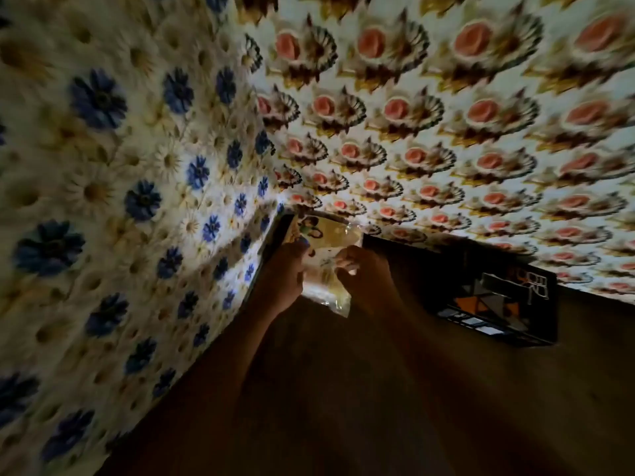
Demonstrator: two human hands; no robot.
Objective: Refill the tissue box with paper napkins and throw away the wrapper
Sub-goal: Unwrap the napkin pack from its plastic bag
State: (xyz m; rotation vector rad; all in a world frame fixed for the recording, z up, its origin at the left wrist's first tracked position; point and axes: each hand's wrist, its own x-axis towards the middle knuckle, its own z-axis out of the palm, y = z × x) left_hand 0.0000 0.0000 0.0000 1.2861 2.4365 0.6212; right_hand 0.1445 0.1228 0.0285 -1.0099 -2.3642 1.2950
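A pack of paper napkins [326, 235] in a clear printed wrapper stands near the corner where two patterned walls meet, over a dark wooden surface. My left hand [283, 274] grips the pack's left side. My right hand [364, 274] pinches the wrapper near its middle right. The lower end of the wrapper [335, 302] hangs between my wrists. A dark tissue box [498, 304] with orange and white shapes sits to the right, apart from both hands. The scene is dim and blurred.
Wallpaper with blue and white flowers [120, 201] covers the left wall. A wall with pink rose motifs [446, 132] fills the back. A dark wooden surface [378, 407] lies under my arms.
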